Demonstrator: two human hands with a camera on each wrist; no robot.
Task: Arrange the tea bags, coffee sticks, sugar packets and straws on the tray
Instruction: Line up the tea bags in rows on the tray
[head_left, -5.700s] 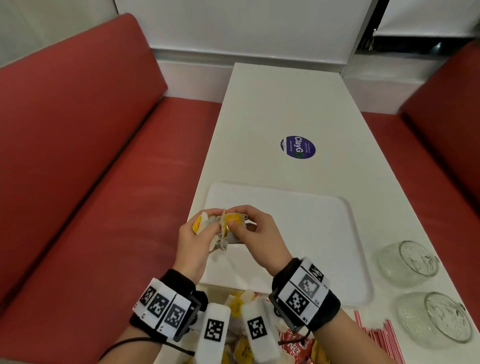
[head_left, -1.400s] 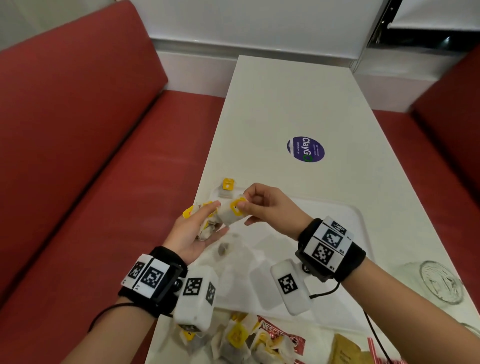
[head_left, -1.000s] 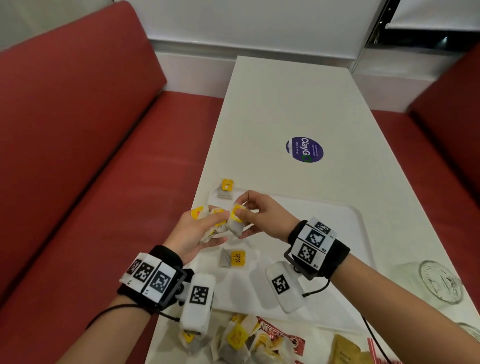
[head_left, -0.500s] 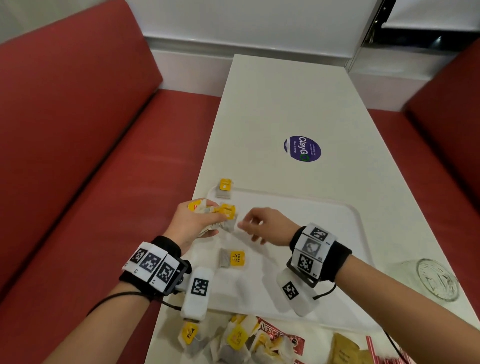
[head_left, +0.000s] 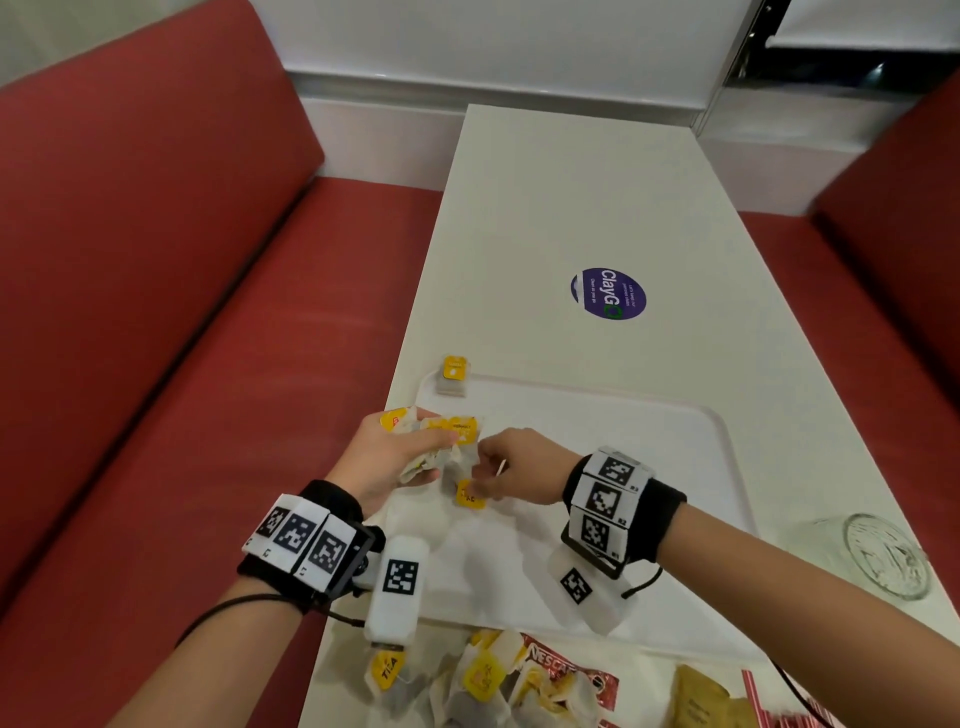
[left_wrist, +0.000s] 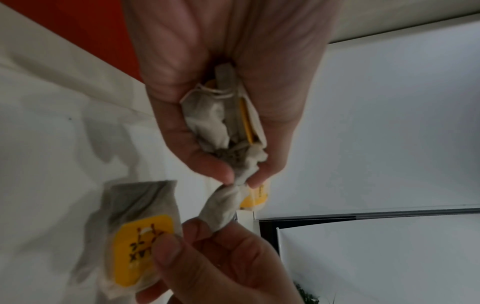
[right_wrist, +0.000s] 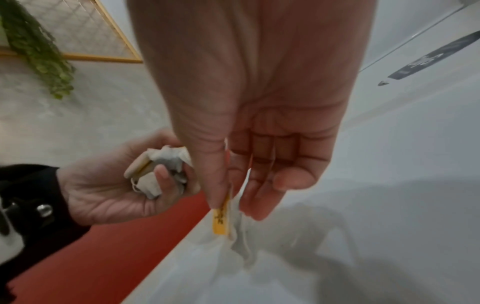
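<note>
Together the hands work — left (head_left: 387, 457) clutching several tea bags (head_left: 441, 441), right (head_left: 511, 470) pinching one tea bag (head_left: 467, 493) — one more (head_left: 453, 375) lies on the tray (head_left: 675, 467).

White tabletop (head_left: 566, 218), long and narrow, running away toward a white wall (head_left: 493, 41). Red padded benches along both long edges: one on the left (head_left: 156, 270), one on the right (head_left: 893, 218). Round purple sticker (head_left: 609, 293) near the middle. Dark window strip (head_left: 841, 67) beyond the far right corner. Soft, even indoor light.
</note>
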